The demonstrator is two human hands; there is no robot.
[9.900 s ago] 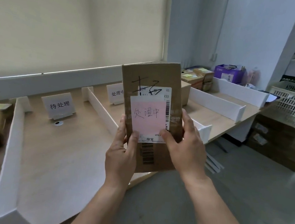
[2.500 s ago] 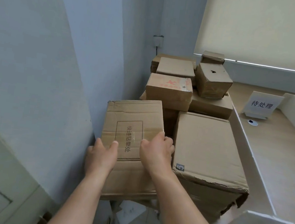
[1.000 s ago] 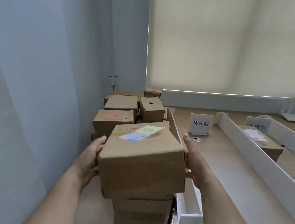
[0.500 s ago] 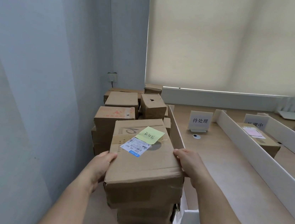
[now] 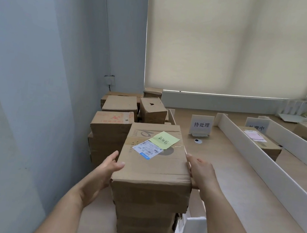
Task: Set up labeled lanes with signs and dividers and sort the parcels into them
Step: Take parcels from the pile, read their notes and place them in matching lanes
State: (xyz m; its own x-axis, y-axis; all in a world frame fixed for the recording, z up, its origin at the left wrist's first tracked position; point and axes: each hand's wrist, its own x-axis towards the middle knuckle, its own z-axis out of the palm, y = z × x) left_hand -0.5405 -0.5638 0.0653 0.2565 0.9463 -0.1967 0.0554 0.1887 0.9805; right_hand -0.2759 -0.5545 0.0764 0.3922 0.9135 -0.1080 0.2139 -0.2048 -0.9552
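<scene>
Your fingers [image 5: 192, 158] lie straight along both sides of the box [image 5: 154, 166], which sits between your palms; your left hand [image 5: 106, 170] presses its left face, thumb hooked over the top edge; your right hand [image 5: 202, 172] lies flat against its right face; the box rests on a stack of boxes [image 5: 145, 220], left of the sign [image 5: 201, 124] on the worktop [image 5: 237, 184]; a green note [image 5: 164, 140] tops it.

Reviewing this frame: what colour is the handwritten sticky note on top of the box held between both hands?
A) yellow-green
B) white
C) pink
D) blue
A: the sticky note on the held box is yellow-green, lying partly over a white shipping label.
</scene>
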